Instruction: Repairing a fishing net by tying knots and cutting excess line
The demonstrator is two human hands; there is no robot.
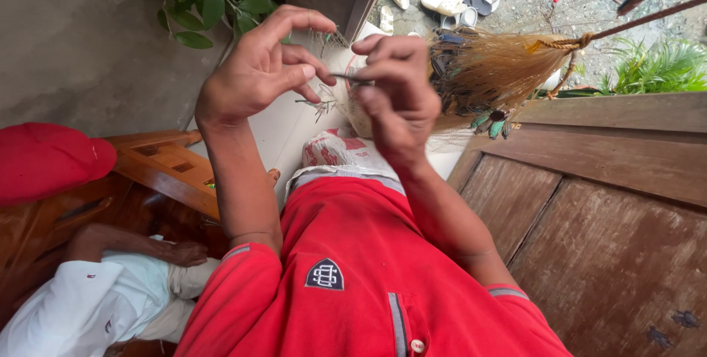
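I see my left hand (258,70) and right hand (394,88) both pinching a thin dark stiff fibre strand (350,79) taut between fingertips, raised close for sight. The straw-coloured bristle broom (490,70) lies just beyond, within reach.

White-and-red printed sack (335,149) below hands

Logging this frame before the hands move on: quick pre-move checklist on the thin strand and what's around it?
1. Left hand pinching the thin strand: ok.
2. Right hand gripping the strand's other end: ok.
3. Strand straight between the hands: ok.
4. Strand intact: cannot tell, too thin.
5. Broom head apart from the right hand: cannot tell, bristles overlap it.
6. Other person's arm away from both hands: ok.
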